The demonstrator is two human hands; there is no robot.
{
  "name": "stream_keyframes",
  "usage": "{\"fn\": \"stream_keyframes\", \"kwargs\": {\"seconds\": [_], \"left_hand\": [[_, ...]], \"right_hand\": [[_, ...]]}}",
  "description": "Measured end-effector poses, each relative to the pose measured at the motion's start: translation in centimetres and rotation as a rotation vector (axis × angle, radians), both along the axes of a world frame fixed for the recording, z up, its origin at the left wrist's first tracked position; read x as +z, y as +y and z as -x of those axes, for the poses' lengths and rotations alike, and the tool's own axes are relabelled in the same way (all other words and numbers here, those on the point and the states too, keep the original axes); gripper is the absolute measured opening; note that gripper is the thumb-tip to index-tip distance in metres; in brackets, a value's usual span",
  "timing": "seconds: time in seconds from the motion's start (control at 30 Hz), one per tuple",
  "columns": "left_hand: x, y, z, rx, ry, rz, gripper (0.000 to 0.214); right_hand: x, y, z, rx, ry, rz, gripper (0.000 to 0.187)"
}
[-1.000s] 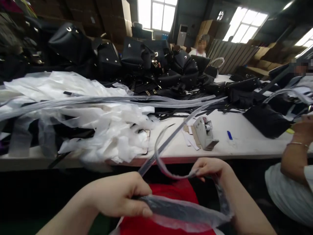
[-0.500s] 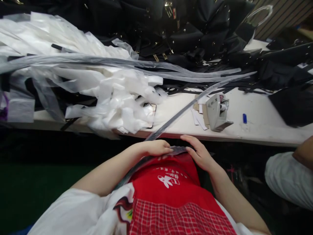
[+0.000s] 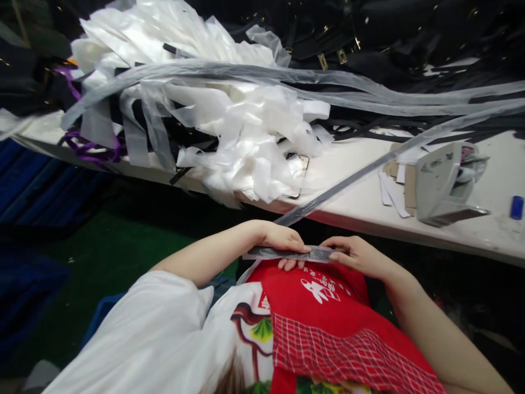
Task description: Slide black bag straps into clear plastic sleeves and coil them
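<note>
A dark strap in a clear plastic sleeve [image 3: 320, 253] lies level across the front of my red apron [image 3: 324, 317]. My left hand [image 3: 285, 244] is closed around it, thumb on top and fingers showing below. Close to the strap's right end, my right hand [image 3: 356, 254] pinches it between thumb and fingers. A similar sleeved strap [image 3: 340, 189] slants from the table edge behind my left hand up to the right; whether it is the same piece I cannot tell.
White plastic sleeves [image 3: 254, 137] are heaped on the white table [image 3: 348, 210], with a phone [image 3: 301, 175] partly under them. Further right stand a grey tape dispenser [image 3: 438, 183] and a blue object [image 3: 517, 208]. Black bags [image 3: 394, 33] line the back. More sleeved straps [image 3: 353, 82] cross the table.
The view has swung left, so the table things sit further right. My right hand, loosely spread before, is now pinched on the strap, which shows more plainly between my hands.
</note>
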State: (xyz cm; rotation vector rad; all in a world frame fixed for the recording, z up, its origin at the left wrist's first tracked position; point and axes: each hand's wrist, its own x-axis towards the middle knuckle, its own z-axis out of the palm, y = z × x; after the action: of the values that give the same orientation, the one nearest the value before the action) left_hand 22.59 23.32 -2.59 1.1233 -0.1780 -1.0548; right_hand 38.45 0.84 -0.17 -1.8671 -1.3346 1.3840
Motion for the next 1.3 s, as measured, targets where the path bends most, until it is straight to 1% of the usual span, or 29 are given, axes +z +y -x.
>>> {"fn": "stream_keyframes", "kwargs": {"seconds": [0.03, 0.1, 0.17, 0.27, 0.3, 0.37, 0.47, 0.53, 0.57, 0.63, 0.7, 0.8, 0.87, 0.93, 0.97, 1.03, 1.1, 1.13, 1.17, 1.2, 1.23, 1.27, 1.3], "left_hand": [[-0.1, -0.4, -0.1, 0.003, -0.014, 0.007, 0.064], [-0.4, -1.2, -0.5, 0.012, -0.048, 0.028, 0.064], [-0.8, -2.1, -1.1, 0.044, -0.107, 0.033, 0.064], [-1.3, -3.2, -2.0, 0.12, -0.193, -0.019, 0.063], [-1.4, -3.3, -2.2, 0.139, -0.206, -0.033, 0.063], [-1.4, -2.7, -2.3, 0.128, -0.177, -0.029, 0.064], [-0.9, -0.5, -1.7, 0.013, -0.033, 0.003, 0.061], [-0.4, 0.9, -1.3, -0.044, 0.031, 0.003, 0.059], [-0.2, 1.2, -1.2, -0.054, 0.034, 0.007, 0.058], [-0.1, 0.9, -1.4, -0.05, 0.01, 0.028, 0.059], [-0.2, -0.2, -1.8, -0.03, -0.019, 0.045, 0.061], [-0.8, -1.8, -2.4, 0.053, -0.053, 0.024, 0.064], [-1.2, -1.8, -2.5, 0.095, -0.057, 0.003, 0.064], [-1.1, -0.7, -2.1, 0.074, 0.016, -0.039, 0.06], [-0.7, 0.1, -1.8, 0.051, 0.068, -0.069, 0.058], [0.5, 1.5, -1.0, 0.012, 0.145, -0.143, 0.054], [2.4, 2.3, -0.2, -0.012, 0.105, -0.194, 0.053], [3.3, 2.4, 0.1, -0.016, 0.084, -0.218, 0.054], [4.1, 2.6, 0.3, 0.062, 0.124, -0.222, 0.053], [4.8, 2.7, 0.4, 0.181, 0.154, -0.219, 0.053], [5.2, 3.0, 0.4, 0.254, 0.181, -0.216, 0.055], [5.5, 3.5, 0.0, 0.359, 0.143, -0.248, 0.058], [5.6, 4.0, -0.6, 0.46, 0.069, -0.321, 0.06]], "right_hand": [[0.1, 0.4, 0.8, -0.004, 0.006, 0.011, 0.042], [-0.1, 1.3, 2.3, -0.062, -0.002, 0.031, 0.047], [-0.4, 2.0, 3.5, -0.112, 0.009, 0.046, 0.047], [-0.6, 2.6, 4.5, -0.123, 0.135, 0.092, 0.043], [-0.7, 2.7, 4.4, -0.121, 0.167, 0.097, 0.042], [-0.6, 2.3, 3.6, -0.146, 0.135, 0.069, 0.044], [-0.5, 0.9, 1.2, -0.209, 0.038, 0.034, 0.054], [-0.5, 0.1, -0.2, -0.219, 0.066, 0.063, 0.056], [-0.5, -0.1, -0.6, -0.204, 0.087, 0.074, 0.055], [-0.4, 0.1, -0.6, -0.161, 0.114, 0.076, 0.05], [-0.4, 0.8, 0.1, -0.11, 0.129, 0.064, 0.046], [-0.4, 1.7, 1.3, -0.055, 0.134, 0.053, 0.041], [-0.4, 1.8, 1.4, -0.044, 0.128, 0.044, 0.042], [-0.4, 1.4, 0.6, -0.066, 0.106, 0.029, 0.043], [-0.2, 1.1, 0.0, -0.089, 0.091, 0.023, 0.043], [0.2, 0.4, -1.2, -0.14, 0.072, 0.011, 0.043], [1.0, -0.1, -2.2, -0.162, 0.058, -0.036, 0.04], [1.3, -0.2, -2.4, -0.166, 0.026, -0.078, 0.042], [1.4, -0.2, -2.5, -0.162, -0.024, -0.126, 0.051], [1.4, 0.1, -2.5, -0.18, -0.118, -0.175, 0.064], [1.2, 0.6, -2.5, -0.201, -0.22, -0.194, 0.067], [0.8, 1.2, -2.3, -0.224, -0.311, -0.182, 0.061], [0.4, 2.0, -2.0, -0.266, -0.371, -0.169, 0.052]]}}
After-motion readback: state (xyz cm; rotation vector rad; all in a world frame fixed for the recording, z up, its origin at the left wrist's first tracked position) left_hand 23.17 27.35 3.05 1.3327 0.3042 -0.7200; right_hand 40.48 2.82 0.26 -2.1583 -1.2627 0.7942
